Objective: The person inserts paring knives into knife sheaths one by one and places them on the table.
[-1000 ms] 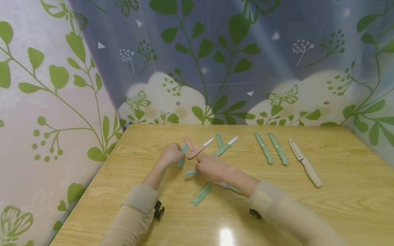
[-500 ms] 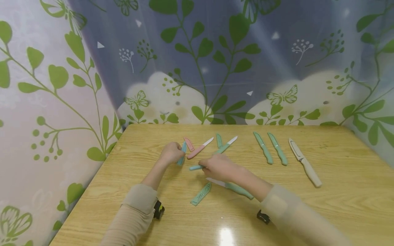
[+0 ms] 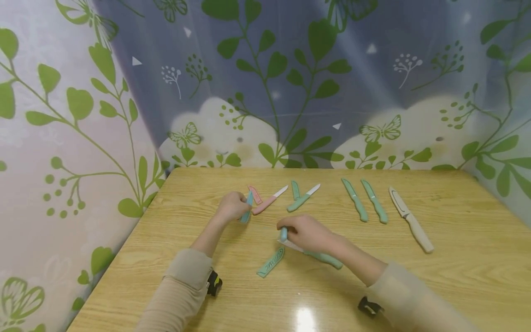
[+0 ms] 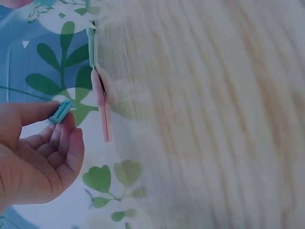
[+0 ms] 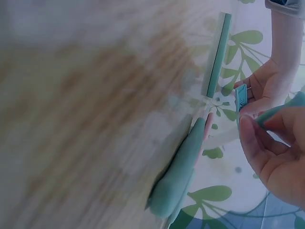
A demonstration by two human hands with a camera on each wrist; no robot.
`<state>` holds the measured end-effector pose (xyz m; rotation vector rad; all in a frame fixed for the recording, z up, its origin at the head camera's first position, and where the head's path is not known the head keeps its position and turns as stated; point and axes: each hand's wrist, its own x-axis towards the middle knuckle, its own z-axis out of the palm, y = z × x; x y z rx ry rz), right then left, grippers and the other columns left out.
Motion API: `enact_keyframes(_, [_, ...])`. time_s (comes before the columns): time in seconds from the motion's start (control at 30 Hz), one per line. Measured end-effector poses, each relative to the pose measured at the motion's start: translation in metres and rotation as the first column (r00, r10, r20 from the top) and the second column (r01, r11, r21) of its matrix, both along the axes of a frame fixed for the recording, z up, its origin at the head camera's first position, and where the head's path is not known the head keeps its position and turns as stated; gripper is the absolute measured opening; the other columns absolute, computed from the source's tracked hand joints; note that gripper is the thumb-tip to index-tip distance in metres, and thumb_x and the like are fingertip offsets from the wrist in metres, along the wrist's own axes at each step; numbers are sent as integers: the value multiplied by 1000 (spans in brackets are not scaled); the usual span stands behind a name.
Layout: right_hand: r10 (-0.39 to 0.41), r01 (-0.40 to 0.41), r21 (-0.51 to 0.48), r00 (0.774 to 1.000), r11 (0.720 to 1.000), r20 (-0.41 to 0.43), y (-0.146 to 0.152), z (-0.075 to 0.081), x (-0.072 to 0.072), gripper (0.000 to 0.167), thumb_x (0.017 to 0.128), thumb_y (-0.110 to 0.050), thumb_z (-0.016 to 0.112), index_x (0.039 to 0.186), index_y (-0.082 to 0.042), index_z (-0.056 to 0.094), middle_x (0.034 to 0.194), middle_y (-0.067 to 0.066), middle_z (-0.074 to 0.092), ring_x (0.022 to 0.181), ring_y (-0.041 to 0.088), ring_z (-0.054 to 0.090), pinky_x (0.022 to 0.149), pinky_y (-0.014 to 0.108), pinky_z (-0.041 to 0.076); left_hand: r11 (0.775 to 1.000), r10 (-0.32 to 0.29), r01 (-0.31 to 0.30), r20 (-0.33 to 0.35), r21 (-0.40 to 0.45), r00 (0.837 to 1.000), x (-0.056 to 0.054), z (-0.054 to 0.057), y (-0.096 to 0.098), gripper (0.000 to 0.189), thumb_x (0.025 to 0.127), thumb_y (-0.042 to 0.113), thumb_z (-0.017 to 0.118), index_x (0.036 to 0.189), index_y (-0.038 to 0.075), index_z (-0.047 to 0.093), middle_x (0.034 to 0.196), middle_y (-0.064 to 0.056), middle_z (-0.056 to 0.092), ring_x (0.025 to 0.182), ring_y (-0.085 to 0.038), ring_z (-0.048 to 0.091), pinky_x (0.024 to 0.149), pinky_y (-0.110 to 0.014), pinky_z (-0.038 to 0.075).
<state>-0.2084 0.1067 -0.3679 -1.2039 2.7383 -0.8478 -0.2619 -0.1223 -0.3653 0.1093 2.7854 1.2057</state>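
In the head view my left hand pinches a light blue knife sheath between thumb and fingers, close to the pink sheath. The left wrist view shows that blue sheath nearly end-on at the fingertips. My right hand grips the blue handle of a knife, whose blade is hidden. Below this hand lies a green knife with a bare white blade, partly overlapped by the handle. A green sheath with raised lettering lies left of it.
Behind the hands lie a pink knife, a pink sheath, another green knife and its green sheath. To the right are two sheathed green knives and a larger cream knife. A printed cloth hangs behind the table.
My right hand has moved right, away from the left hand, with the blue knife, and turned its handle toward me. The left hand stays nearly still with the blue sheath.
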Motion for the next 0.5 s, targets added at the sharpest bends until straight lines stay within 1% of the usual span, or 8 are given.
enact_keyframes(0.07, [-6,10,-46,997,999,74,3,0,0,28,88,4,49,113,3,62,104,14,65,72,11,55,64,23,49,1000,-5,5,-5,7,1000,0,0,0,42,86,6,59,53,13,34,46,4,30,39,-7,26,38,-17,22])
enact_keyframes(0.13, [4,19,-116,981,993,192,6,1,-1,32,89,6,43,116,4,59,106,17,63,73,14,57,65,26,51,1000,-10,10,-11,15,1000,0,0,0,39,85,6,59,54,13,36,46,4,31,40,-7,27,38,-17,24])
enact_keyframes(0.17, [14,25,-154,969,988,248,8,1,-2,34,89,6,41,118,5,58,107,18,62,79,16,59,69,27,53,1000,-10,10,-14,21,1000,0,0,0,37,85,5,58,55,13,37,47,4,32,40,-7,29,38,-17,25])
enact_keyframes(0.23, [27,60,-228,933,972,360,10,2,-4,35,92,2,36,120,5,57,107,20,61,83,20,61,70,30,54,999,-11,12,-18,36,1000,1,0,0,33,85,5,59,58,11,40,49,2,36,42,-8,32,40,-17,28])
enact_keyframes(0.27, [31,77,-255,918,964,395,10,3,-4,34,94,-2,36,120,6,57,106,20,61,87,24,61,72,31,54,999,-9,10,-18,47,1000,1,0,0,28,85,6,59,62,9,44,51,1,39,43,-9,35,41,-17,30])
enact_keyframes(0.3, [37,85,-277,912,957,409,10,4,-5,33,96,-6,36,119,5,57,106,20,62,92,25,61,75,32,53,998,-6,7,-20,56,1000,1,0,0,25,85,6,59,64,8,47,53,1,40,45,-9,37,42,-17,33])
enact_keyframes(0.37, [32,94,-295,918,951,394,10,4,-7,30,98,-12,40,114,3,60,101,19,63,92,28,61,73,32,53,997,3,-2,-20,82,1000,-1,-1,0,20,85,7,59,68,6,50,56,-1,43,48,-10,40,45,-18,36])
enact_keyframes(0.5, [-1,107,-289,940,951,342,9,4,-9,19,95,-12,50,104,2,61,91,17,63,74,27,62,62,28,51,988,38,-36,-11,153,999,-3,-1,1,12,86,10,60,78,1,57,65,-3,51,55,-13,48,52,-21,44])
